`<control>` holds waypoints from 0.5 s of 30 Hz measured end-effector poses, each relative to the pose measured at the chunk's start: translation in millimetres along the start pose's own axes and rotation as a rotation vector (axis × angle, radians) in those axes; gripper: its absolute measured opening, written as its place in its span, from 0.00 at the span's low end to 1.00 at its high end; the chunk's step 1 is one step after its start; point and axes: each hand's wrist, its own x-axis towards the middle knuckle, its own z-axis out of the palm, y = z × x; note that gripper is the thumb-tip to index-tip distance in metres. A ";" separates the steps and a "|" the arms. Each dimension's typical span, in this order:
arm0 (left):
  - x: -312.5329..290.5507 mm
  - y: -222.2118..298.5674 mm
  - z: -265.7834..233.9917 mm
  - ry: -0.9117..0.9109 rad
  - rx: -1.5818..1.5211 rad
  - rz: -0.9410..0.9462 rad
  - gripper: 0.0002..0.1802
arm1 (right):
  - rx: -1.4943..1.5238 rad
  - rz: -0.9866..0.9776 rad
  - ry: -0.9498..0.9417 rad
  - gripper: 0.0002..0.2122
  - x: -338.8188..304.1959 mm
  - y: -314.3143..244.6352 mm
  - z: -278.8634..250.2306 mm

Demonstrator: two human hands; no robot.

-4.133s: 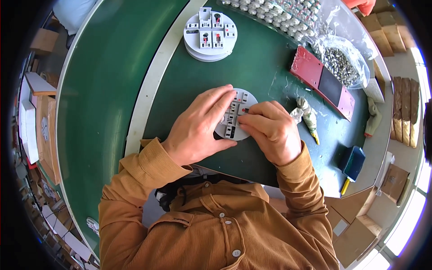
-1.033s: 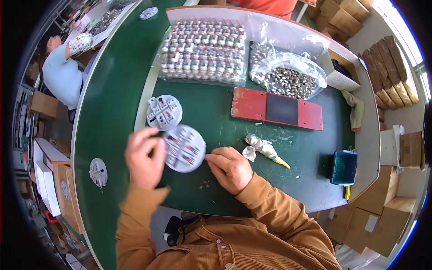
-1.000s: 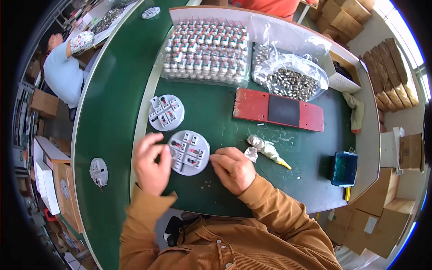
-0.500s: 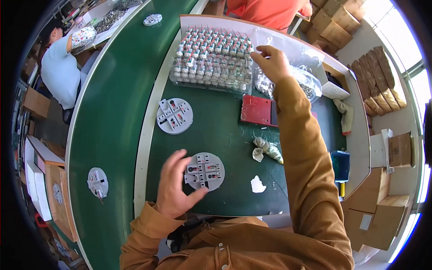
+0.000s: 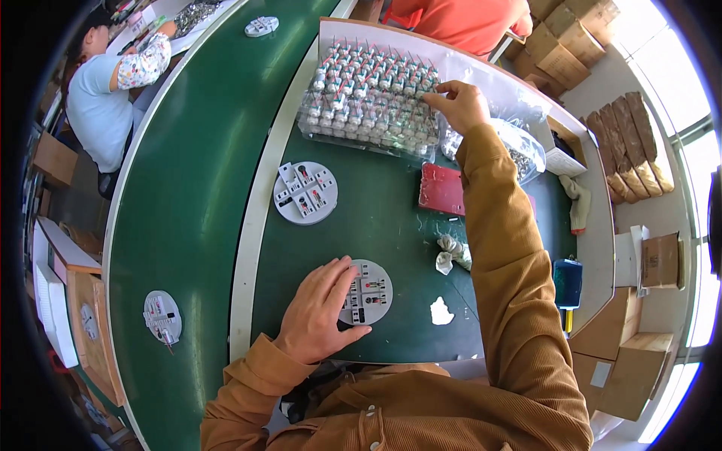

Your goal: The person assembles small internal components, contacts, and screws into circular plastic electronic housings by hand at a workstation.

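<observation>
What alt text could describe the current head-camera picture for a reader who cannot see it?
A person's left hand lies over the left side of a round grey disc with small fittings on a green table, while the right hand reaches to rows of small silvery parts. A second, similar disc sits farther away.

The left hand (image 5: 316, 312) hides the nine o'clock side of the near grey disc (image 5: 374, 289); the right sleeve (image 5: 508, 225) partly covers the red board (image 5: 440, 188). Whether the right hand (image 5: 462, 107) pinches anything escapes me. At one o'clock, an orange-clad co-worker (image 5: 468, 22) is cut off.
</observation>
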 end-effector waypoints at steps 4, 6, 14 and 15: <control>-4.0 -1.9 -0.8 -0.029 -0.052 0.048 0.59 | -0.057 0.029 0.070 0.24 -32.0 -20.4 -24.5; 1.1 -22.8 1.2 -0.044 -0.097 0.016 0.60 | 0.128 -0.071 0.025 0.20 -65.6 -30.3 -17.7; -12.7 -17.8 11.9 -0.032 -0.138 0.029 0.66 | -0.052 -0.596 -0.321 0.14 -266.0 -36.1 8.8; -13.2 -18.7 12.7 -0.037 -0.139 0.021 0.66 | -0.046 -0.593 -0.327 0.14 -267.8 -36.1 11.8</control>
